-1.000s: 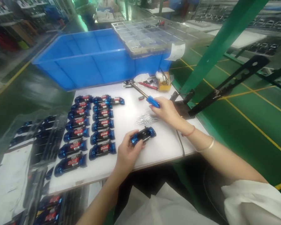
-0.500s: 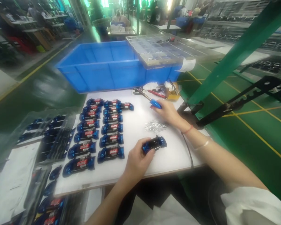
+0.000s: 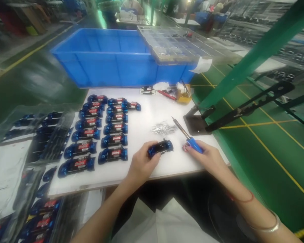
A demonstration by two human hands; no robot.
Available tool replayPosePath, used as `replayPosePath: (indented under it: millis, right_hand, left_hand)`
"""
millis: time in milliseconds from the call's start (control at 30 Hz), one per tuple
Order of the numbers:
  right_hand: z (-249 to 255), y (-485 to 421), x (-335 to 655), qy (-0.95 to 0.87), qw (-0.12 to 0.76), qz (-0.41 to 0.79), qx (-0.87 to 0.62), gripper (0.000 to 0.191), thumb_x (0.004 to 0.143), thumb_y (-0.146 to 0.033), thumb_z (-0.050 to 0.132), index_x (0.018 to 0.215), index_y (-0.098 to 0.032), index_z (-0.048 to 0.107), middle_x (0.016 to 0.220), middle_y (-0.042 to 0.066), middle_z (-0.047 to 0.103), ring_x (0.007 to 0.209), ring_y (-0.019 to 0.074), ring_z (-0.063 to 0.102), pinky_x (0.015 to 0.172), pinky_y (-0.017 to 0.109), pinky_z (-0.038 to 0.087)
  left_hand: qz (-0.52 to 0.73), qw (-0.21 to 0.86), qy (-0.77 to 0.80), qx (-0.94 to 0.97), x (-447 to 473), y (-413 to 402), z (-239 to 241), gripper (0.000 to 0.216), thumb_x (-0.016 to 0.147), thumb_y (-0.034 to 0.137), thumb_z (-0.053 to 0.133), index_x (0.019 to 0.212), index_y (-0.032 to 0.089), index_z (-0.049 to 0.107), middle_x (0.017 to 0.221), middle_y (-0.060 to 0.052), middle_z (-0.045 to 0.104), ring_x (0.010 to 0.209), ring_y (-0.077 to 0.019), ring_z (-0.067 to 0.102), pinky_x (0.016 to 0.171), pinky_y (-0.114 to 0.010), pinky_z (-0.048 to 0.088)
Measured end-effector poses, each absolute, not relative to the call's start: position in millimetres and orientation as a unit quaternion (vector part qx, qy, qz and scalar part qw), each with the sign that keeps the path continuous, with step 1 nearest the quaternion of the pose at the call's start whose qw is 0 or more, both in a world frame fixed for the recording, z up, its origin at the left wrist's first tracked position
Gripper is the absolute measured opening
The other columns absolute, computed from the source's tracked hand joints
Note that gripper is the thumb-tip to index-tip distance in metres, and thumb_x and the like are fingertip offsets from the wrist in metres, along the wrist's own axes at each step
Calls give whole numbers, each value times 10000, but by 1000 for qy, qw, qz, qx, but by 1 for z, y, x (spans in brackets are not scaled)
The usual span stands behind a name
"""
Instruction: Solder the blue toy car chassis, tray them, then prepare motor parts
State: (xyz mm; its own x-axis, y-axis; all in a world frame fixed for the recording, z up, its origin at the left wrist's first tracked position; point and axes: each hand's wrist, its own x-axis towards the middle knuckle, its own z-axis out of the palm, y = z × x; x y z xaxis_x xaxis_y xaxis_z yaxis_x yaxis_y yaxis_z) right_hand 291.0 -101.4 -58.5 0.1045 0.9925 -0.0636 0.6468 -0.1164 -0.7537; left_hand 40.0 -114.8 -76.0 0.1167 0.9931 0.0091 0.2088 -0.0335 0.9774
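The held car [image 3: 163,146] is showing glossy blue at its ends and black along its middle. The tool [image 3: 186,134] is carrying a bright blue handle [image 3: 195,145] and a darker, brassy-grey shaft [image 3: 181,127]. The lined-up cars [image 3: 114,139] are repeating blue ends, black middles and red patches with white marks. The wires [image 3: 163,128] are gleaming silver against the white table [image 3: 142,128]. The bin [image 3: 101,69] is standing out solid blue; the tray [image 3: 172,52] is showing a pale grid over cloudy grey. The box [image 3: 184,98] is showing yellow, the slip [image 3: 203,65] white. The stand [image 3: 195,125] is looking black, the post [image 3: 255,55] green. Yellow lines [image 3: 268,124] are crossing the green floor [image 3: 263,148]. The wristband [image 3: 248,199] is showing red, the shirt [image 3: 167,222] off-white.
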Motion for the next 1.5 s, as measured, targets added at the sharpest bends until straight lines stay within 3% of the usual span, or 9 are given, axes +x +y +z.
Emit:
replayPosePath:
  millis: [200,433,667,1000,1133,1267,1500]
  right_hand:
    - [-44,-119,294,-588,248,329,-696,301,805,-489,627,884,-236,769,848,27,763,737,225,655,639,311,472]
    - [-37,-128,301,-553,241,371,-706,303,783,-486,625,837,-219,759,619,-3,646,526,164,518,510,282,388]
    - [-35,-133,295,-550,282,343,-707,289,747,-486,662,852,-226,731,736,14,705,667,208,624,600,299,461]
    - [-56,-131,274,-614,268,230,-706,316,772,-458,655,713,-275,404,629,-27,564,555,180,533,528,295,401]
    - [-56,-133,280,-640,261,212,-691,274,824,-444,611,705,-270,436,636,-13,554,559,180,531,540,299,404]
    - [-51,-135,292,-659,262,199,-676,184,832,-413,608,751,-253,565,701,16,598,629,198,573,587,313,430]
    - [-35,-137,288,-613,320,285,-664,163,809,-406,663,799,-249,706,813,30,691,742,214,648,652,320,488]
  left_hand:
    - [429,515,507,541,37,-113,-88,426,866,392,664,1250,215,612,1111,-71,696,917,-217,720,809,-341,622]
    - [436,529,516,514,41,-110,-83,466,826,421,700,1219,181,627,1079,-78,693,834,-197,733,802,-342,638]
    - [440,529,515,511,42,-108,-81,469,811,411,714,1205,171,631,1093,-78,687,841,-195,729,809,-338,637]
    - [432,495,530,537,40,-120,-82,466,830,389,701,1249,204,616,1153,-83,668,867,-189,719,866,-340,606]
    - [430,523,530,511,41,-129,-75,547,819,375,714,1312,207,547,1028,-53,657,861,-184,718,849,-344,617]
    - [418,551,537,482,41,-135,-74,581,798,398,740,1301,194,532,1001,-57,659,888,-201,719,847,-359,618]
    - [363,584,523,504,46,-135,-74,533,848,415,686,1323,227,533,973,-47,683,861,-190,698,793,-350,615]
